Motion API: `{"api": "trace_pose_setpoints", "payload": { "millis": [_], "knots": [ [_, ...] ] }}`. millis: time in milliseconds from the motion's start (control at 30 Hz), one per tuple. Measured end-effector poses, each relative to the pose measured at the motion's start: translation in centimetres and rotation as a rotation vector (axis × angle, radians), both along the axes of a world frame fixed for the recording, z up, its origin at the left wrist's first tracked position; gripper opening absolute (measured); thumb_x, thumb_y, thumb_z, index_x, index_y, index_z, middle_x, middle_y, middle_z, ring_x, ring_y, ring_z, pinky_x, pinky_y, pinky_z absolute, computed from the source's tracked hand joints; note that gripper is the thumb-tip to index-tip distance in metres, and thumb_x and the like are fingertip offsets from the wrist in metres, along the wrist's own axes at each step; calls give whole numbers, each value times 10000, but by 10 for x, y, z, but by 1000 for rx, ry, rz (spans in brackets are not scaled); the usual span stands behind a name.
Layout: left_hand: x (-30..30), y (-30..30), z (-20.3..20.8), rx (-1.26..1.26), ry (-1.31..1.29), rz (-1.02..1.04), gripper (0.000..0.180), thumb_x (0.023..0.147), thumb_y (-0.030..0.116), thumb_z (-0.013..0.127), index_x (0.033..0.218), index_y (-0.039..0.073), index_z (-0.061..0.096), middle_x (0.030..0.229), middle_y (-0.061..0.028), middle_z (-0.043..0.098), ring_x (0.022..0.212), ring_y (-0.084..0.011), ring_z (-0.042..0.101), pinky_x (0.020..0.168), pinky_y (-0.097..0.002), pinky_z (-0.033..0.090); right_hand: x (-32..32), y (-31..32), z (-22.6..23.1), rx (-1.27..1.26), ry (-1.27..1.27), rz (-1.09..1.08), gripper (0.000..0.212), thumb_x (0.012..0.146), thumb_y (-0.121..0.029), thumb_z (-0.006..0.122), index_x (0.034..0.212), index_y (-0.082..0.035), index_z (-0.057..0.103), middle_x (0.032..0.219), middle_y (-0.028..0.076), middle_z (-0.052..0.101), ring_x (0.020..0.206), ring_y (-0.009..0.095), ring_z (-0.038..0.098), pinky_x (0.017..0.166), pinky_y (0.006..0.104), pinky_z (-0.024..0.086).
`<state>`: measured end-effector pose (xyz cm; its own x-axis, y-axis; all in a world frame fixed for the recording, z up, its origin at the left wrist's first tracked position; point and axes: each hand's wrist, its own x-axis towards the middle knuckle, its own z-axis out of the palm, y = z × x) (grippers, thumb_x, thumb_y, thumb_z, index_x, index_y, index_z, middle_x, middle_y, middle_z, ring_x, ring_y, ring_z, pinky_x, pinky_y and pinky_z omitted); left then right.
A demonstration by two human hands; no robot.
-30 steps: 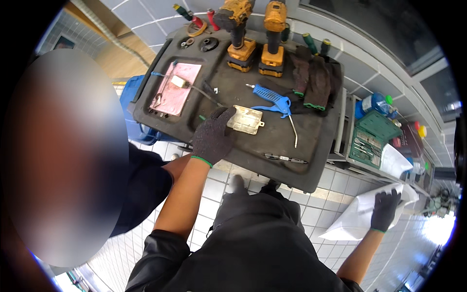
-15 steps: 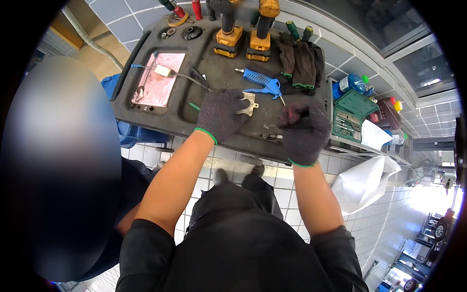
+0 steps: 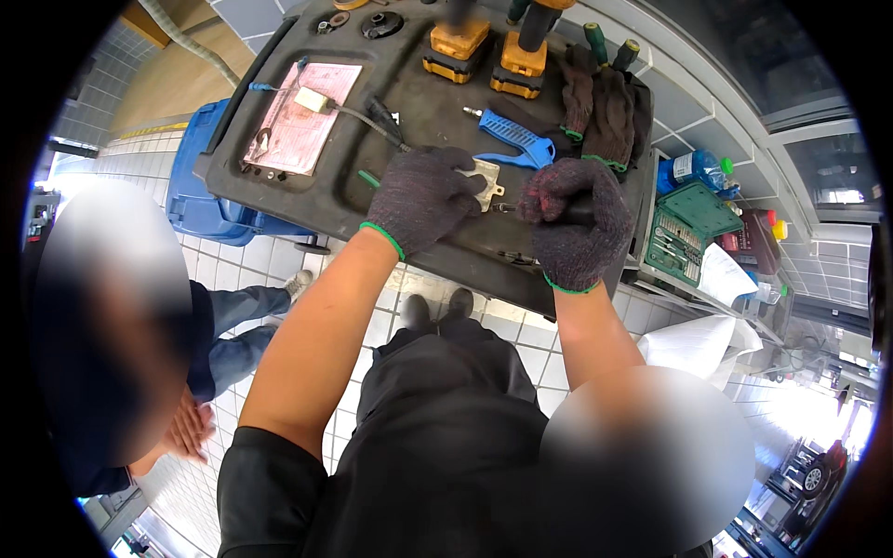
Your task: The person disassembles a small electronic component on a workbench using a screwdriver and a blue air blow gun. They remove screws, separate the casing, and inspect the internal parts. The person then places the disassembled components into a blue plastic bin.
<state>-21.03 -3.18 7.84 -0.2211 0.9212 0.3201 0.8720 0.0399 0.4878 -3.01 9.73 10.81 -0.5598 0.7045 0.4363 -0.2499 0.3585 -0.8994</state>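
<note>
Both hands (image 3: pixel 420 200) (image 3: pixel 588 231) reach forward, left fingers (image 3: pixel 454 159) gripping a plate (image 3: pixel 486 183), right fingers (image 3: pixel 541 198) clasping a tool (image 3: pixel 503 207).

On the cart top (image 3: pixel 437 116), a case (image 3: pixel 486 186) was between the left hand (image 3: pixel 423 193) and the right hand (image 3: pixel 584 225), touching the left. Beyond them were an air gun (image 3: pixel 514 138), then 2 drills (image 3: pixel 458 46), with loose gloves (image 3: pixel 609 121) beyond the right hand. Left of the left hand was a sheet (image 3: pixel 293 139) bearing a connector (image 3: pixel 313 99); right of the right hand, a socket set (image 3: pixel 679 242).
</note>
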Motion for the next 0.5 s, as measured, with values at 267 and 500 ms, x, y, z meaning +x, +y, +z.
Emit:
{"api": "trace_pose_setpoints", "payload": {
  "millis": [267, 500],
  "knots": [
    [-1, 4, 0, 15, -7, -22, 242, 742, 205, 816, 956, 95, 842, 1107, -126, 747, 994, -340, 714, 907, -458, 565, -7, 14, -10, -218, 108, 117, 488, 1048, -474, 523, 879, -23, 602, 705, 88, 511, 616, 234, 488, 542, 393, 426],
    [1, 3, 7, -24, 28, -8, 211, 799, 205, 767, 972, 108, 840, 1144, -105, 753, 1065, -325, 705, 965, -467, 548, -18, 9, -12, -445, 177, 429, 435, 1062, -399, 519, 960, -4, 667, 750, 121, 590, 643, 229, 563, 564, 373, 462]
  ]
}}
